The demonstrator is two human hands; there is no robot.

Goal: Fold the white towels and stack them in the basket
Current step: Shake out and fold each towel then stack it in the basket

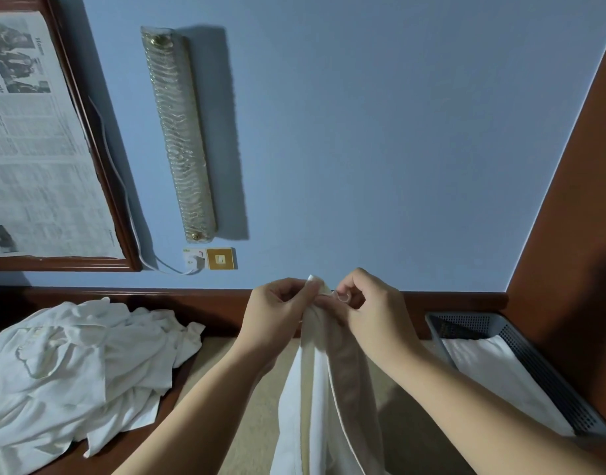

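Both grips, left hand [277, 310] and right hand [366, 303], pinch one towel [325, 389] by its top corners, hanging left of the basket [548, 371]; such shallow pinches could slip, spoiling the fold.

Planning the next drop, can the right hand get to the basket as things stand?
Probably yes: the basket sits open-topped just beside the right hand, nothing between them, though that hand now pinches the towel.
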